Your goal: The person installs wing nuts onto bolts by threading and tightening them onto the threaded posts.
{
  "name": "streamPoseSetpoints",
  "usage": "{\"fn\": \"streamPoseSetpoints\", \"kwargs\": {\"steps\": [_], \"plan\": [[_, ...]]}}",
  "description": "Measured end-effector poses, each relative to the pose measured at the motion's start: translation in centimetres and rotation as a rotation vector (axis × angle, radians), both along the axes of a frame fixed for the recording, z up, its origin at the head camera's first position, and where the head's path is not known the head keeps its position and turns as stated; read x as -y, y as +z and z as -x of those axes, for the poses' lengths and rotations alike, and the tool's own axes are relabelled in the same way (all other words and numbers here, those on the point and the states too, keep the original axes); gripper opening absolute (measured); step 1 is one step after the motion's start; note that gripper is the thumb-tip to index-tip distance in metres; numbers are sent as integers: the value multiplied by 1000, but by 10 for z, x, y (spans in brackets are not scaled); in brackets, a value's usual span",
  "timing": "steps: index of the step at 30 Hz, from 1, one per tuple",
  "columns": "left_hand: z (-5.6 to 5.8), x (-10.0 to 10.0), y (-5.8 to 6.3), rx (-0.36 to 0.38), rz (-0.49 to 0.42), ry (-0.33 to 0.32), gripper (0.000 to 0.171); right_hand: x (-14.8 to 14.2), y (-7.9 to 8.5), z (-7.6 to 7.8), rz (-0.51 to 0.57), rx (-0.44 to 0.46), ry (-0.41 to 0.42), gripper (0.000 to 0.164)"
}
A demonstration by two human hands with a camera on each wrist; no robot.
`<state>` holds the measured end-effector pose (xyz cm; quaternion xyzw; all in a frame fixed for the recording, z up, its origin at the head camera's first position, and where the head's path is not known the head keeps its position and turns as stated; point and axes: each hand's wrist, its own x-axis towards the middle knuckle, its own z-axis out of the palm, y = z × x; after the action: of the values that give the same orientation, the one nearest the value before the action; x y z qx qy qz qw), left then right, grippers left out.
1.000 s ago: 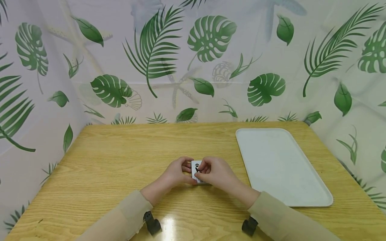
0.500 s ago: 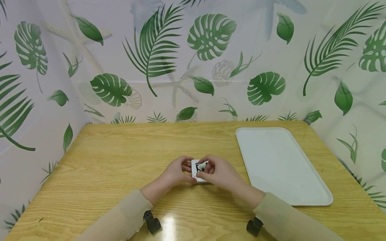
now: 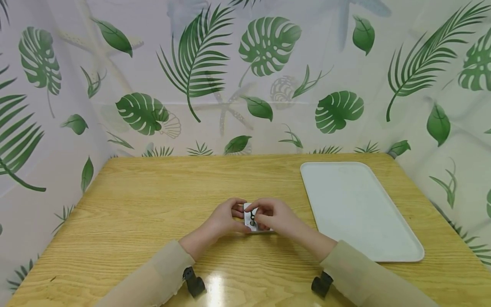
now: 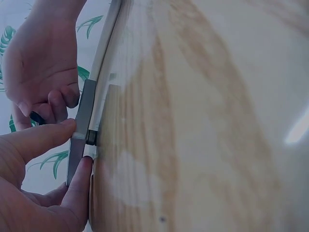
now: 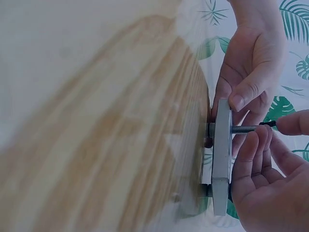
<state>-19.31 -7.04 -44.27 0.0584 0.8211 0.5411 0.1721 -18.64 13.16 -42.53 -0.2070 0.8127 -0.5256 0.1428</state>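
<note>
A light grey rectangular metal plate [image 3: 248, 224] is held just above the wooden table, its left side gripped between the thumb and fingers of my left hand [image 3: 220, 219]. From its upper face a threaded bolt [image 5: 244, 129] sticks out, with a small black wing nut [image 3: 252, 216] near the end. My right hand [image 3: 280, 217] bends over the plate, index finger and thumb on either side of the wing nut. In the right wrist view, short dark feet [image 5: 206, 190] show on the plate's underside. Part of the plate's right side is hidden behind my right hand.
A white tray [image 3: 356, 209] lies at the right on the wooden table [image 3: 161, 187]. Behind the table hangs a leaf-patterned cloth [image 3: 215, 72]. Both forearms wear black wrist cameras [image 3: 193, 283].
The right fingers have shifted around the black wing nut, and the index finger now reaches farther left over the plate. The wing nut is turned differently. My left hand has stayed in place.
</note>
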Motion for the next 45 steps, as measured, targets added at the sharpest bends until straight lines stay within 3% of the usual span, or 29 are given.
{"fn": "streamPoseSetpoints", "kwargs": {"steps": [9,15,22,28,37,45], "plan": [[0,0,1,14,-9,3,77,4,-4,2,-93,-45,-68,13],[0,0,1,10,-15,1,77,6,-2,1,-153,-107,-107,11],[1,-1,1,3,-10,1,77,1,0,3,-106,-59,-69,8],[1,-1,1,-7,-6,2,77,0,2,3,-114,-72,-52,7],[1,-1,1,2,-8,2,77,0,-1,4,-55,-4,-70,8],[1,0,0,1,-8,0,77,2,-2,1,-83,-55,-118,15]]}}
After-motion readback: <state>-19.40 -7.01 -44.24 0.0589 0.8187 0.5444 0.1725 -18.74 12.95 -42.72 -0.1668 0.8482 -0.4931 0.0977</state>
